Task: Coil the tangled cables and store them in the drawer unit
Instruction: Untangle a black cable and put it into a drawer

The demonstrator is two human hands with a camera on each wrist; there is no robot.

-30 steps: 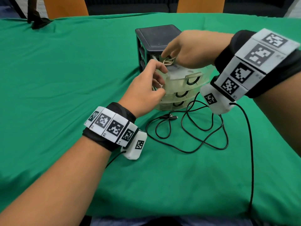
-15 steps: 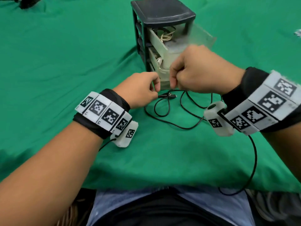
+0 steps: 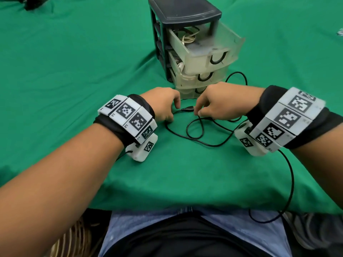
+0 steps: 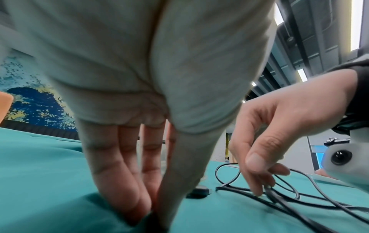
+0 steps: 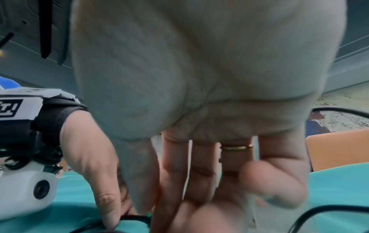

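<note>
Fingers (image 4: 127,186) of the left hand (image 3: 163,104) point down to the green cloth of the desk (image 3: 74,71), with fingertips and thumb pressed together at the black cable (image 3: 196,134), pinching it close to its plug end (image 3: 187,109). On the right hand (image 3: 222,104) the fingers (image 4: 253,178) are loosely curled, and the index fingertip and thumb close on a strand of the same cable just beside the plug. Its remaining length lies in loose, overlapping loops on the cloth between and under the two hands, and one loop runs off toward the right behind the right hand. Just beyond the hands stands the drawer unit (image 3: 185,13), a dark frame with three clear drawers, all pulled out. In the top drawer (image 3: 209,51), a pale coiled cable (image 3: 189,38) sits at the back. Both wrists wear black bands with marker tags and a small white camera.
</note>
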